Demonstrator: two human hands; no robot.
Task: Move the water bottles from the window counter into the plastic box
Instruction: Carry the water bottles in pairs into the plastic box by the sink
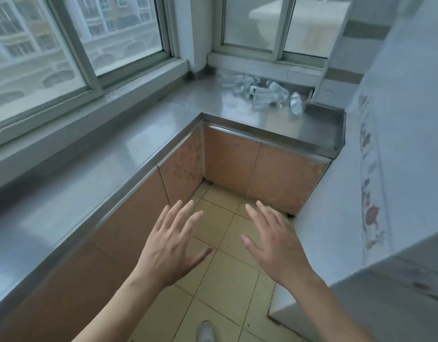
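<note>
Several clear water bottles (263, 93) lie in a loose pile on the steel window counter (299, 124) at the far end, below the right window. One bottle (296, 102) lies apart at the pile's right. My left hand (168, 245) and my right hand (274, 243) are both held out low over the tiled floor, fingers spread, holding nothing. Both hands are well short of the bottles. No plastic box is in view.
An L-shaped steel counter (89, 181) runs along the left under the big window and turns across the far end. Orange cabinet doors (262, 174) stand below it. A tall white appliance (385, 169) fills the right side. Beige floor tiles (220, 287) lie between.
</note>
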